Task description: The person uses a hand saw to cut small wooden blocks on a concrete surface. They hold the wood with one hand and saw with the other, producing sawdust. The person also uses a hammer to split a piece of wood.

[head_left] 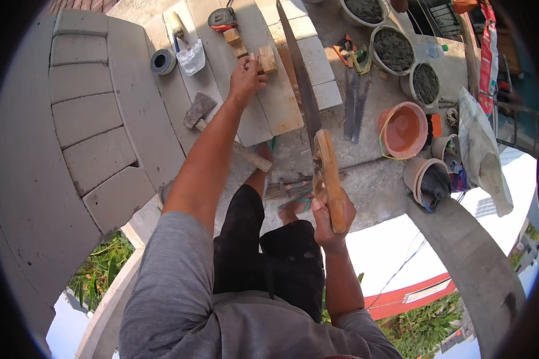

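Both hands (245, 82) (333, 220) forward, saw (312, 110) in right

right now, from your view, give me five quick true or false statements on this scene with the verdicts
1. The right grip holds a saw by its handle. True.
2. The left grip holds the hammer. False: the hammer lies apart from that grip, which is beside a wood block.
3. The tape measure lies to the right of the trowel. True.
4. The pink bucket is filled with dark grey mix. False: its inside looks orange-red.
5. Two other saws lie to the right of the held one. True.
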Motion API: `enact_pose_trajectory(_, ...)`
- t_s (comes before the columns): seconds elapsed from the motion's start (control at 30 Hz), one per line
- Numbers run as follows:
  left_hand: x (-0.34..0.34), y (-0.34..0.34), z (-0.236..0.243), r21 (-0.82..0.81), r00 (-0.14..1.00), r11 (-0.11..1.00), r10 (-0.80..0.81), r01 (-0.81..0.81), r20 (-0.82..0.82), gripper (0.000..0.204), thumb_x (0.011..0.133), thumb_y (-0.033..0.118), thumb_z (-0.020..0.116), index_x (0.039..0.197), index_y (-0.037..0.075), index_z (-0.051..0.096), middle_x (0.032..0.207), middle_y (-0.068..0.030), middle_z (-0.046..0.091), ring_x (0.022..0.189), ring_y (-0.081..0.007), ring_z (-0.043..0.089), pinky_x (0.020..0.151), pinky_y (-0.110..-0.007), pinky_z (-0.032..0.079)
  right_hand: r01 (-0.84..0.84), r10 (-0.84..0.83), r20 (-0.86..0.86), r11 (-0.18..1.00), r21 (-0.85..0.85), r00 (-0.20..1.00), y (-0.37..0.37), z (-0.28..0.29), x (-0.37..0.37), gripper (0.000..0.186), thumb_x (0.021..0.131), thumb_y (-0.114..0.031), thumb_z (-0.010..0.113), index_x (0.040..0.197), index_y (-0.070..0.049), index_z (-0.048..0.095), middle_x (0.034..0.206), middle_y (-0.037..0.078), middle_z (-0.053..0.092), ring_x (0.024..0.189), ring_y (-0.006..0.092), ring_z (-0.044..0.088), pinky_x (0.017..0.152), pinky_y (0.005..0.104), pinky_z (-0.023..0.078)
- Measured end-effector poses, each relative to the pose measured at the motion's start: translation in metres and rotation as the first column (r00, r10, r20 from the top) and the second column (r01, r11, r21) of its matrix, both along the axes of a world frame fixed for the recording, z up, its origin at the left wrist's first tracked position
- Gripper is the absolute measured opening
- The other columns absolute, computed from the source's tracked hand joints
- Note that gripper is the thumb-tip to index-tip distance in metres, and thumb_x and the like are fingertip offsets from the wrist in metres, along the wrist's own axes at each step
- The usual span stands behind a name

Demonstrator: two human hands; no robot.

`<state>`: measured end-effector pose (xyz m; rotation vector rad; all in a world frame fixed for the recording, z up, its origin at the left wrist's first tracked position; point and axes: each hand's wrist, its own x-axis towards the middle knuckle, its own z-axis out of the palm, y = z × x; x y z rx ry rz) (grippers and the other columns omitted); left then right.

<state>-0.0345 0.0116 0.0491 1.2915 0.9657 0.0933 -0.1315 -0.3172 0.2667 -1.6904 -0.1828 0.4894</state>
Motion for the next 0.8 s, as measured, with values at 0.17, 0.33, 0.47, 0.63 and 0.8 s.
enact_pose_trajectory(0.17, -0.009, 0.001, 0.000, 0.109, 0.997, 0.992, -0.068, 0.063, 0.043, 0.051, 0.113, 0.054, 0.051, 0.140, 0.011, 0.059, 0.113, -0.0075, 0.062, 0.086, -0.0128, 0.065, 0.073, -0.029, 0.057, -0.050, 0.046, 0.237, 0.999, 0.013, 0.970, -0.006, -0.023, 0.001, 0.017, 0.097, -0.008, 0.072, 0.087, -0.002, 0.059, 0.065, 0.003, 0.057, 0.053, 0.0108, 0.056, 0.051, 0.0293, 0.043)
enact_pose_trajectory(0.33, 0.004, -0.005, -0.015, 0.267, 0.997, 0.961, -0.082, 0.074, 0.016, 0.043, 0.113, 0.047, 0.055, 0.134, 0.010, 0.060, 0.102, -0.0015, 0.063, 0.078, -0.0088, 0.063, 0.066, -0.026, 0.056, -0.059, 0.060, 0.165, 0.998, -0.010, 0.985, 0.009, -0.051, -0.007, 0.019, 0.095, -0.011, 0.075, 0.087, -0.002, 0.060, 0.065, 0.004, 0.058, 0.053, 0.0132, 0.057, 0.052, 0.0311, 0.044)
enact_pose_trajectory(0.47, 0.007, -0.012, -0.030, 0.382, 0.999, 0.924, -0.042, 0.032, 0.016, 0.039, 0.111, 0.045, 0.060, 0.127, 0.009, 0.061, 0.092, 0.0014, 0.064, 0.072, -0.0069, 0.062, 0.062, -0.026, 0.054, -0.062, 0.072, 0.258, 0.997, -0.044, 0.963, 0.028, -0.089, -0.009, 0.021, 0.094, -0.014, 0.077, 0.088, -0.002, 0.061, 0.066, 0.007, 0.059, 0.053, 0.0186, 0.059, 0.052, 0.0338, 0.045)
enact_pose_trajectory(0.63, 0.007, -0.016, -0.032, 0.346, 0.997, 0.938, 0.004, -0.030, 0.076, 0.034, 0.110, 0.041, 0.063, 0.123, 0.009, 0.063, 0.086, 0.0005, 0.066, 0.071, -0.0068, 0.062, 0.062, -0.026, 0.054, -0.041, 0.056, 0.288, 0.997, -0.060, 0.956, 0.048, -0.112, -0.011, 0.022, 0.093, -0.015, 0.079, 0.090, -0.001, 0.063, 0.067, 0.010, 0.060, 0.054, 0.0269, 0.062, 0.053, 0.0362, 0.046)
enact_pose_trajectory(0.8, 0.008, -0.016, -0.033, 0.458, 0.999, 0.889, -0.010, -0.008, 0.036, 0.032, 0.107, 0.042, 0.066, 0.113, 0.010, 0.068, 0.083, -0.0013, 0.070, 0.074, -0.0114, 0.065, 0.070, -0.030, 0.053, -0.071, 0.105, 0.288, 0.989, -0.126, 0.952, 0.053, -0.107, -0.008, 0.021, 0.091, -0.014, 0.079, 0.089, -0.001, 0.063, 0.069, 0.012, 0.060, 0.055, 0.0295, 0.061, 0.054, 0.0366, 0.047)
